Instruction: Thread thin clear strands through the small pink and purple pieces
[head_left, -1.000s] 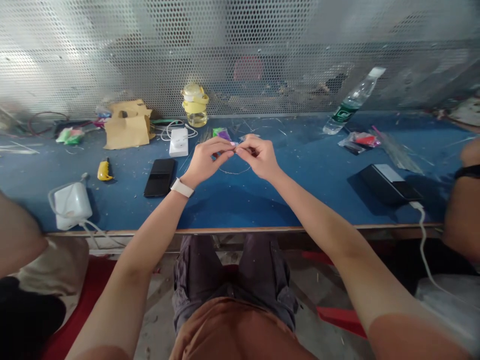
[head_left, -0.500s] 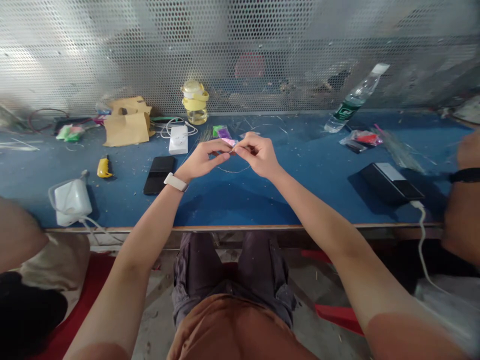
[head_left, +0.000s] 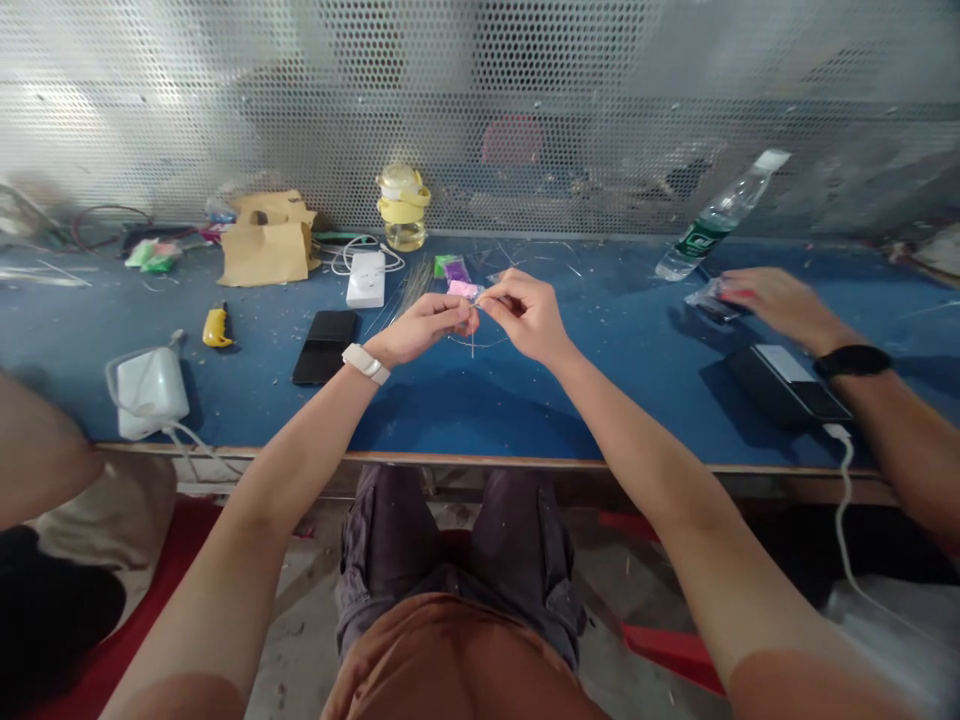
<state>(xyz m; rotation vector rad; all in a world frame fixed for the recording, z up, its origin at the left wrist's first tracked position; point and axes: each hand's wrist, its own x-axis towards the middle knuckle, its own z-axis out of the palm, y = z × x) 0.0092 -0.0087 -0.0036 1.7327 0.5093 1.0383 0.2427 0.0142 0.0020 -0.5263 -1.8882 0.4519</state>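
Note:
My left hand and my right hand meet above the middle of the blue table, fingertips nearly touching. Both are closed in a pinch on a thin wire, whose slack curves below the fingers. A short thin end points down from my left fingertips; the small part between the fingers is too fine to make out. Just behind the hands lie small pink, purple and green packets. A bundle of thin straight wires is beside my left hand.
Left of my hands are a black phone, a white box and a yellow cutter. A yellow-lidded bottle stands behind. Rightward are a tilted water bottle, a black device and another person's hand over plastic packets.
My left fingers have curled in more, and a thin end now hangs below them. At the right, another person's hand has reached in over the plastic packets. The view has shifted slightly.

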